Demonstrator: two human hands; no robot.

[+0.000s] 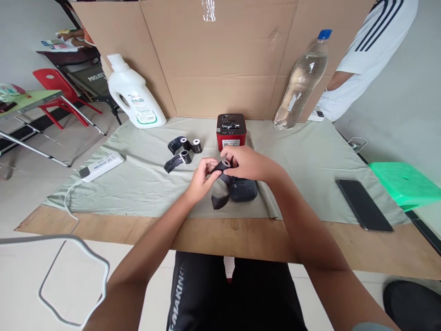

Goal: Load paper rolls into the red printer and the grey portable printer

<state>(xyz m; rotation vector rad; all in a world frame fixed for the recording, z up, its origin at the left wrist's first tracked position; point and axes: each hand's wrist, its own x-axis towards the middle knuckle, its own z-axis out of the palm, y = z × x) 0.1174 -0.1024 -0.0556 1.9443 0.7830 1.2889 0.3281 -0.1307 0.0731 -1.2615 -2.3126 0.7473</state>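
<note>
Between my two hands is a small black paper roll (222, 165) with a pale core, and a loose black strip hangs from it toward the table. My left hand (203, 177) pinches its left side. My right hand (248, 164) has its fingers bent around the right end. Under the hands lies a dark rounded case (244, 190), partly covered by the strip and my right hand. Just behind stands a red and black box-shaped device (231, 131) with a white label. Several similar rolls (185, 157) lie to the left, some partly unwound.
A white jug (136, 94) and a tilted water bottle (303, 85) lean against the cardboard wall (220, 59). A power strip (102, 166) lies at left, a phone (364, 205) at right. Beyond are a green stool (406, 184) and a person in a white sleeve (379, 46).
</note>
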